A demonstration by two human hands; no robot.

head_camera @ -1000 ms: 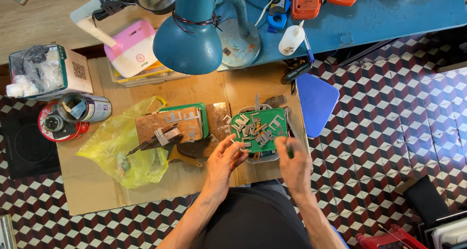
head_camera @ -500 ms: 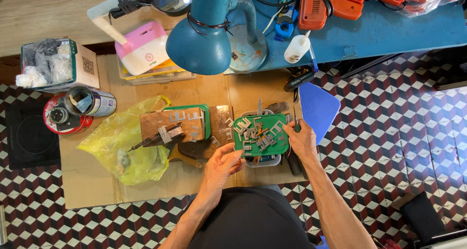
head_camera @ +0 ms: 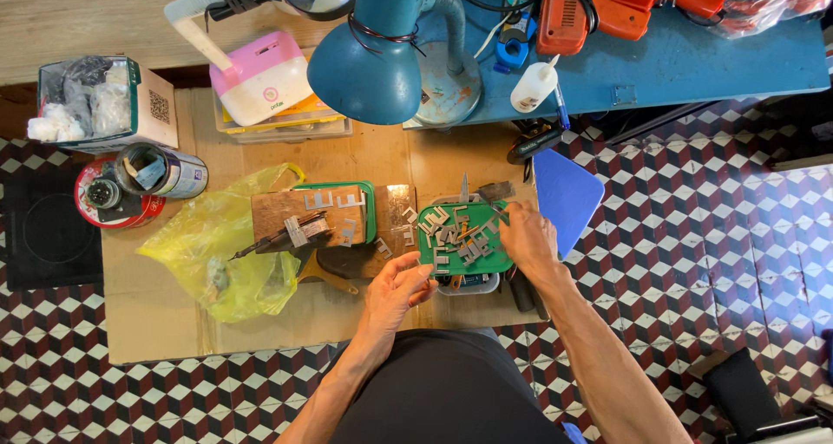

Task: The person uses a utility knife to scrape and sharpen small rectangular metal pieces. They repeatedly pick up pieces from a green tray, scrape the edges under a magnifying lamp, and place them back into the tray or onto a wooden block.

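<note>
A green tray (head_camera: 434, 257) heaped with several small grey metal brackets (head_camera: 460, 236) rests on a clear box on the cardboard sheet (head_camera: 156, 314). My left hand (head_camera: 395, 290) pinches the tray's lower left corner between thumb and fingers. My right hand (head_camera: 526, 238) is at the tray's right edge, its fingers curled over the upper right corner among the brackets. Whether those fingers hold a piece is hidden. More brackets lie on a brown board (head_camera: 286, 212) to the left, with a dark rotary tool (head_camera: 278, 240) on it.
A yellow plastic bag (head_camera: 217, 253) lies at the left beside cans (head_camera: 160, 171) and a box of rags (head_camera: 95, 106). A teal desk lamp (head_camera: 377, 62) hangs over the back. A blue pad (head_camera: 564, 192), a white bottle (head_camera: 531, 87) and orange power tools (head_camera: 590, 15) are at the right.
My right hand has moved from the tray's lower right up to its upper right corner. My left hand has stayed at the lower left corner. The view has shifted slightly.
</note>
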